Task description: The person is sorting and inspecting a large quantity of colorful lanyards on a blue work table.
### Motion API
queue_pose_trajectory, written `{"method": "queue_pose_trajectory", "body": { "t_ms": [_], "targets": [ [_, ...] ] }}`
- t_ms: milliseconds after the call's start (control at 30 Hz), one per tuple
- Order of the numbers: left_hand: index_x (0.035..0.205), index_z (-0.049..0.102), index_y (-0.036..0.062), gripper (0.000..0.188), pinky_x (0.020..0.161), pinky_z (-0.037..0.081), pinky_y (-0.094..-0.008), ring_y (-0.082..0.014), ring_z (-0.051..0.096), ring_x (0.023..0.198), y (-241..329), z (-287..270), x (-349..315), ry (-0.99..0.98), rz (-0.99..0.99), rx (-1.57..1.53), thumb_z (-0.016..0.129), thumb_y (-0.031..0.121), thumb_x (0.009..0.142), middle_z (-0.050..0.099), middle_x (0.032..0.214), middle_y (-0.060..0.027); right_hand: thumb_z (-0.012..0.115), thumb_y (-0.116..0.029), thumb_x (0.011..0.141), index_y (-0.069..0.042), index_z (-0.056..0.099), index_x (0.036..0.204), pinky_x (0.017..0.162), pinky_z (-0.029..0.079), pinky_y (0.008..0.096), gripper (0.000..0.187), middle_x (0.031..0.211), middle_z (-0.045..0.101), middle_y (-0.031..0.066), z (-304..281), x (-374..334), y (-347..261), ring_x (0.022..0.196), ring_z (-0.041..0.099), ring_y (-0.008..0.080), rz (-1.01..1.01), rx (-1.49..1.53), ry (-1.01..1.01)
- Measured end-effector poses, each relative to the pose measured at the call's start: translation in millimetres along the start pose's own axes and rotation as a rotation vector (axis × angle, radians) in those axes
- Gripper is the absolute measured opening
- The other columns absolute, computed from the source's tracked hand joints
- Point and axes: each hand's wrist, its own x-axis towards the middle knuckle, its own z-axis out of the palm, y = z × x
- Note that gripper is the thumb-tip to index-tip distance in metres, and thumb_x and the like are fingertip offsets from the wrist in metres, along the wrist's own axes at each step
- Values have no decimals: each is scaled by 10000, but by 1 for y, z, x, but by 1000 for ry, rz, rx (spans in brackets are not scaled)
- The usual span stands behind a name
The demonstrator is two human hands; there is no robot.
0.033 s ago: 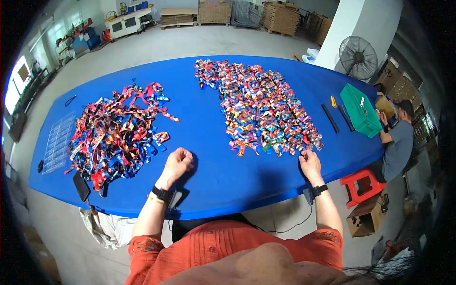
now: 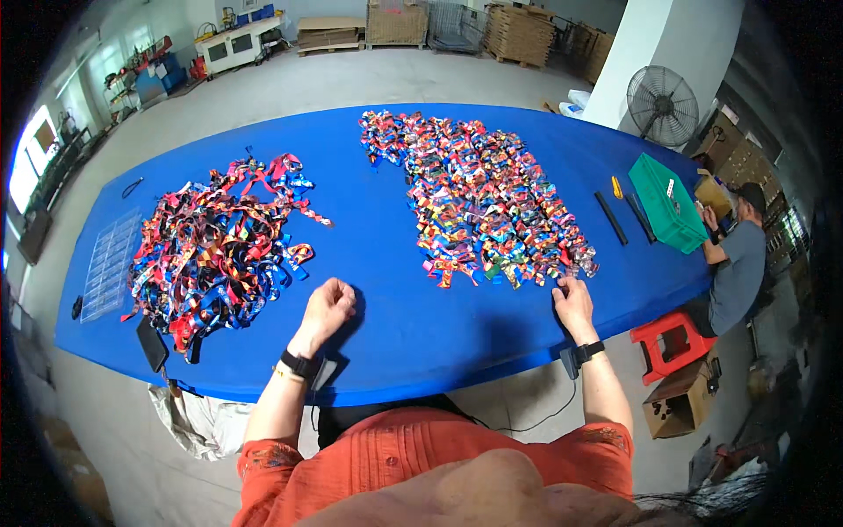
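Observation:
A tangled heap of colourful printed lanyards [image 2: 211, 250], mostly red and blue, lies on the left of the blue-covered table [image 2: 369, 237]. On the right, folded lanyards [image 2: 483, 193] are packed close together in slanting rows. My left hand [image 2: 328, 307] rests beside the loose heap, fingers curled in and nothing visible in them. My right hand [image 2: 573, 303] is at the near right corner of the folded rows. Its fingers are bent together at the edge lanyards, and what the fingertips hold, if anything, is too small to make out.
A clear divided plastic tray [image 2: 110, 263] and a dark phone-like slab [image 2: 152, 344] lie left. Right are black bars [image 2: 611, 218], a yellow tool [image 2: 616, 187] and a green crate [image 2: 666, 206]. A co-worker [image 2: 739, 255] sits beyond it, near a red stool [image 2: 672, 344] and fan [image 2: 663, 105].

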Motion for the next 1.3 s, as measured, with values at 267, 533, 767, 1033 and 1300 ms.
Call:
{"method": "queue_pose_trajectory", "body": {
  "t_ms": [267, 533, 767, 1033, 1300],
  "targets": [
    [1011, 585, 7, 128, 696, 523, -339, -241, 641, 728, 5, 20, -82, 270, 256, 383, 591, 79, 907, 636, 845, -145, 661, -169, 844, -103, 615, 1056, 900, 428, 459, 227, 1100, 595, 121, 26, -17, 14, 1074, 544, 322, -151, -128, 233],
    [1034, 629, 15, 172, 927, 487, -391, -352, 591, 1104, -6, 28, -100, 238, 477, 524, 593, 30, 867, 603, 1184, -188, 650, -168, 850, -98, 602, 1067, 903, 421, 457, 233, 1099, 593, 106, 34, -20, 16, 1072, 541, 315, -191, -117, 335],
    [946, 656, -6, 113, 921, 481, -356, -314, 596, 1088, -11, 29, -102, 250, 421, 454, 594, 6, 852, 597, 1189, -174, 650, -168, 845, -103, 613, 1055, 908, 419, 448, 223, 1095, 601, 93, 33, -24, 14, 1075, 546, 301, -198, -63, 377],
    [924, 668, 1, 104, 943, 472, -346, -293, 596, 1103, -9, 30, -103, 251, 402, 420, 600, 8, 845, 600, 1190, -168, 654, -168, 838, -104, 627, 1044, 918, 422, 436, 217, 1102, 606, 89, 35, -24, 13, 1078, 550, 296, -145, -73, 374],
    [934, 670, 25, 106, 923, 485, -353, -291, 602, 1091, -7, 28, -102, 255, 399, 409, 608, 15, 849, 606, 1194, -159, 657, -167, 838, -117, 632, 1041, 925, 425, 436, 210, 1114, 605, 89, 36, -22, 15, 1087, 549, 299, -161, -77, 383]
  ]
}}
